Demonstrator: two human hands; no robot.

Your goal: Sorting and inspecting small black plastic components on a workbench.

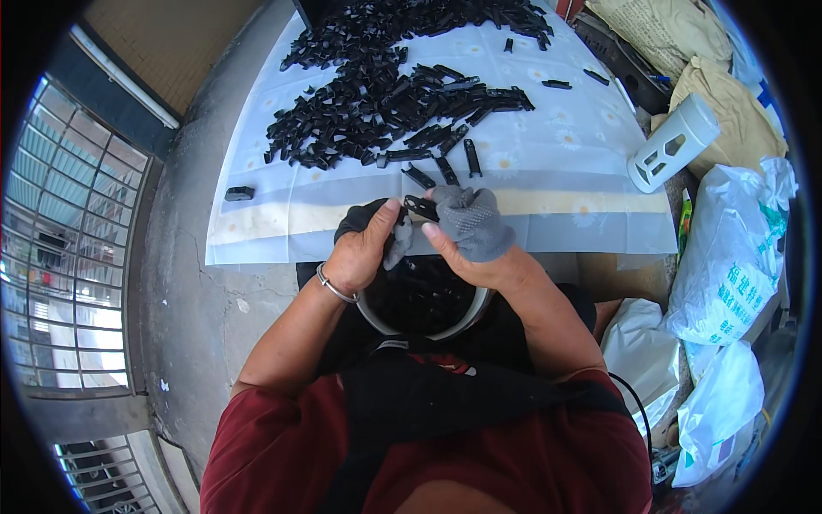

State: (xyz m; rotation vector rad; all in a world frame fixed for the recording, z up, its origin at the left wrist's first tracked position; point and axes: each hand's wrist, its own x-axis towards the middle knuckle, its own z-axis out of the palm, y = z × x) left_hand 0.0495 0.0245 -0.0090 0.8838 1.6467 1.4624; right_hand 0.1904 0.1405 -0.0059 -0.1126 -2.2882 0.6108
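My right hand, in a partly fingerless grey glove with a dotted grip, is closed on a small elongated black plastic piece over the table's near edge. Close beside it is my left hand, its fingers curled and its thumb pressed toward the same spot. Dark and grey glove fabric hides what the left fingers pinch, if anything. Below both hands a round bucket with a pale rim sits at my lap, with dark pieces inside. Several long black pieces lie just beyond my hands.
A large heap of short black pieces covers the far part of the flowered tablecloth. One black piece lies apart at left. At right stand a white cylindrical holder and stuffed plastic bags. A barred window is at left.
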